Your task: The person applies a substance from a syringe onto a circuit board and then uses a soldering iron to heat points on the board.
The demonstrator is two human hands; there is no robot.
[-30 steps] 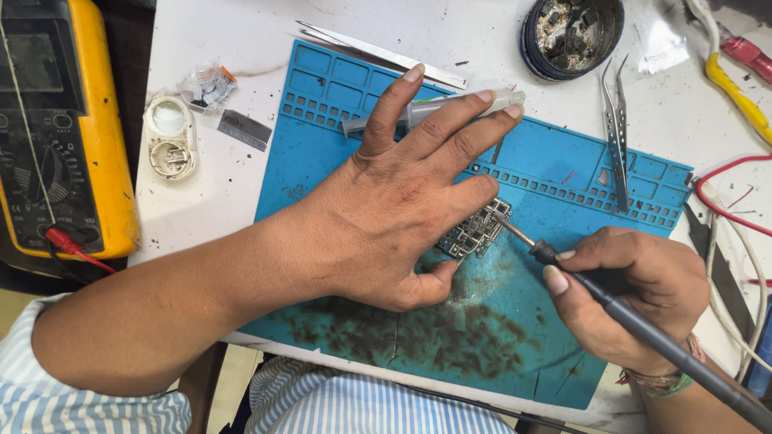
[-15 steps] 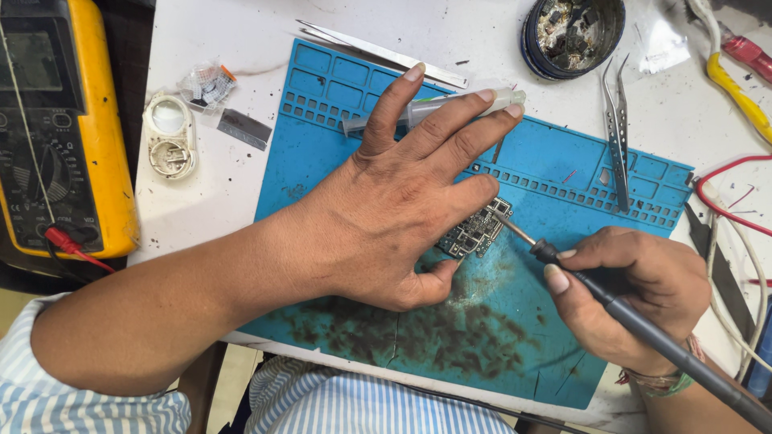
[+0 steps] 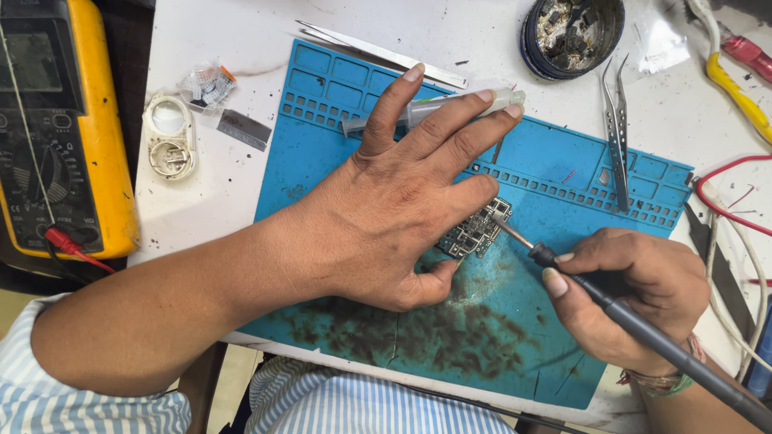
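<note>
The small circuit board (image 3: pixel 476 230) is located on the blue work mat (image 3: pixel 338 145), pressed down under the left hand (image 3: pixel 402 205), whose fingers are spread flat and grip nothing. The soldering iron (image 3: pixel 643 333) is held in the right hand (image 3: pixel 635 293), fingers closed round its handle, with the tip touching the board's right edge. Tweezers (image 3: pixel 615 128) lie at the mat's upper right

My left hand (image 3: pixel 402 217) is bare, no ring or watch, with short nails and dark smudges of grime across the knuckles and fingers. My left sleeve (image 3: pixel 72 394) is light blue with thin white stripes, ending above the elbow. My right hand (image 3: pixel 635 293) is bare too, with a band (image 3: pixel 663 382) of pinkish and green threads around the wrist.
</note>
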